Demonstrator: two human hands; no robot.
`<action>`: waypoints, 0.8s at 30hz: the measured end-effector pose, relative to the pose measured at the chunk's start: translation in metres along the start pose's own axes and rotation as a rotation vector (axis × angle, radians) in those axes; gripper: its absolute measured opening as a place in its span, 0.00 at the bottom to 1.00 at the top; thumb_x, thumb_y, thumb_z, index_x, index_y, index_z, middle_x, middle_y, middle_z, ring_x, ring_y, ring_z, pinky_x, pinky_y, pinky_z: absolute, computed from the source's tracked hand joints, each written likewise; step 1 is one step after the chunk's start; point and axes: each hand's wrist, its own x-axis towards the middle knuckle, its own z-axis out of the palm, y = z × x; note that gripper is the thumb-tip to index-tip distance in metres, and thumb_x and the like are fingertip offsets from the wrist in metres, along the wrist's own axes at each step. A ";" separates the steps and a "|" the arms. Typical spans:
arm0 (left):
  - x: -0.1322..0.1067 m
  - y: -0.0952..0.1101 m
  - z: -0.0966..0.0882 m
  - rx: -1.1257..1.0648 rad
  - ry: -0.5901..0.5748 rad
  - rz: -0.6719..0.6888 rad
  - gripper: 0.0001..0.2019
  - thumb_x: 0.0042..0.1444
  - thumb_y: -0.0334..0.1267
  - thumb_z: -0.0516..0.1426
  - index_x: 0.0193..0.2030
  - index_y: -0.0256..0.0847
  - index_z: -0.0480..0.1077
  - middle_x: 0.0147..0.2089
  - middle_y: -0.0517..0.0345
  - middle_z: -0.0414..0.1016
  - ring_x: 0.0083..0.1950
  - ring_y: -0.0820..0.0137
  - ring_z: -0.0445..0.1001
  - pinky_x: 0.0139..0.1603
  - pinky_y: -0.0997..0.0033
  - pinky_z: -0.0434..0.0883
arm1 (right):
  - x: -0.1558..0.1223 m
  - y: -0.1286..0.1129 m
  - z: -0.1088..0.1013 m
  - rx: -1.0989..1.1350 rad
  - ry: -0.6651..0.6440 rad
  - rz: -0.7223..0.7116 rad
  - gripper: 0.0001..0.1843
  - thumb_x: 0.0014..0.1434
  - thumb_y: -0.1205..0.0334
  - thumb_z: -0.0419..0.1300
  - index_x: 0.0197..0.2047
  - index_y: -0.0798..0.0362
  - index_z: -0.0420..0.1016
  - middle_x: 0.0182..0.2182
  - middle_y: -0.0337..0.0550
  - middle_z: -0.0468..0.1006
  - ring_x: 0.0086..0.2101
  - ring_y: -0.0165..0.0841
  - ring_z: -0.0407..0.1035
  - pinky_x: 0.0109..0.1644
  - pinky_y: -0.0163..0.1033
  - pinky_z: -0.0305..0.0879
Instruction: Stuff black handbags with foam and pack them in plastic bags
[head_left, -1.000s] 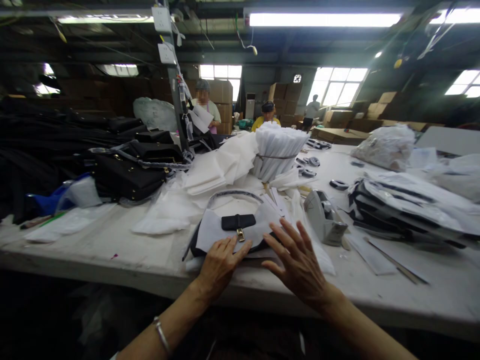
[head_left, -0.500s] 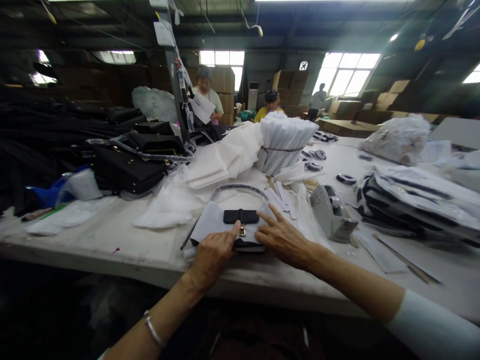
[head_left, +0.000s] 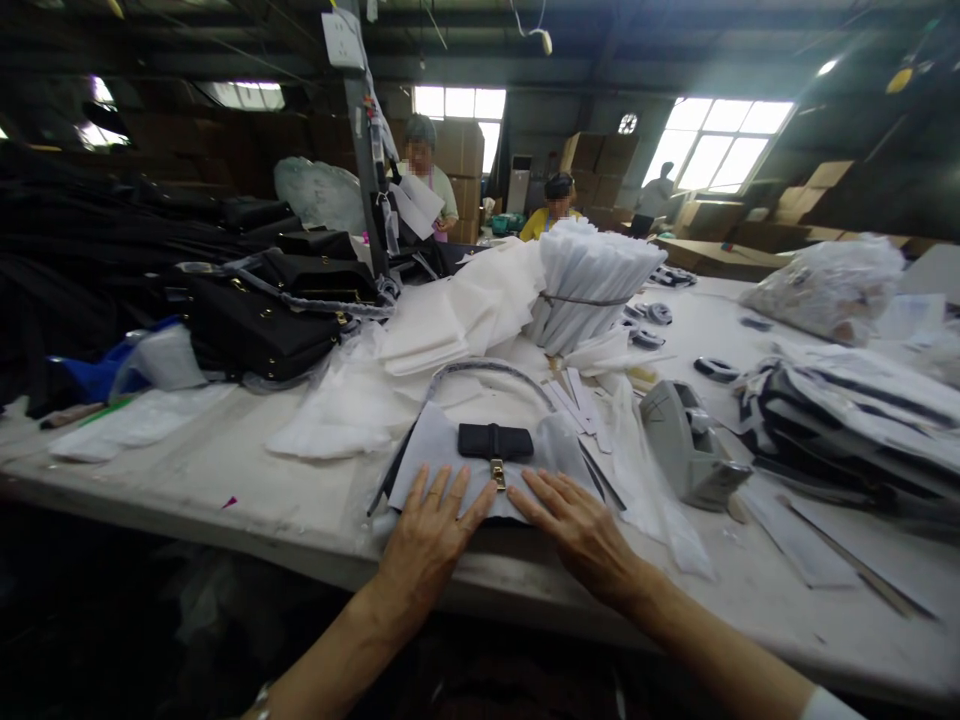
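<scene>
A black handbag (head_left: 385, 478) lies on the table in front of me, most of its face covered by a sheet of white tissue paper (head_left: 431, 440). Its black flap tab (head_left: 495, 440) and gold clasp (head_left: 498, 474) show through the middle of the paper. The wrapped handle (head_left: 491, 368) arches away behind it. My left hand (head_left: 431, 530) rests flat on the paper left of the clasp, fingers spread. On the right side my right hand (head_left: 574, 525) presses flat too, its fingers stretched out near the clasp. Both palms hide the bag's lower edge.
A tape dispenser (head_left: 690, 450) stands to the right, beside white paper strips (head_left: 581, 400). Behind are a tied bundle of white rolls (head_left: 581, 280) and loose white sheets (head_left: 457, 310). Black bags (head_left: 255, 320) pile up left; wrapped pieces (head_left: 840, 420) lie right. Co-workers are beyond the table.
Both hands have come down toward the bag's lower edge and flattened out. The left fingers have left the clasp and spread; the paper now lies smoother and wider across the bag.
</scene>
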 end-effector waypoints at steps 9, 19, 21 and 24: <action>0.027 -0.059 -0.023 -0.226 -0.353 0.167 0.30 0.56 0.24 0.52 0.64 0.51 0.62 0.61 0.54 0.72 0.58 0.60 0.72 0.55 0.60 0.70 | 0.006 0.006 -0.006 0.100 -0.073 0.041 0.31 0.63 0.78 0.45 0.64 0.46 0.66 0.60 0.39 0.71 0.58 0.39 0.66 0.59 0.51 0.68; -0.020 -0.046 0.019 -0.180 0.096 0.119 0.27 0.66 0.27 0.44 0.69 0.50 0.56 0.66 0.53 0.66 0.66 0.61 0.65 0.66 0.54 0.62 | 0.000 -0.006 0.002 0.054 -0.005 0.072 0.27 0.66 0.73 0.48 0.65 0.44 0.64 0.61 0.41 0.70 0.60 0.41 0.64 0.62 0.54 0.64; -0.023 -0.046 0.018 -0.165 0.116 0.135 0.27 0.66 0.27 0.44 0.69 0.53 0.56 0.68 0.56 0.64 0.67 0.60 0.62 0.67 0.51 0.60 | 0.000 -0.008 0.003 0.040 0.009 0.076 0.26 0.67 0.72 0.48 0.65 0.44 0.64 0.61 0.42 0.70 0.60 0.41 0.64 0.62 0.54 0.63; -0.017 -0.048 0.006 -0.119 0.080 0.185 0.28 0.64 0.28 0.46 0.68 0.59 0.56 0.68 0.61 0.63 0.68 0.59 0.61 0.69 0.47 0.54 | 0.002 -0.007 0.004 0.035 0.027 0.079 0.26 0.67 0.72 0.49 0.64 0.44 0.66 0.60 0.42 0.71 0.59 0.40 0.65 0.62 0.53 0.64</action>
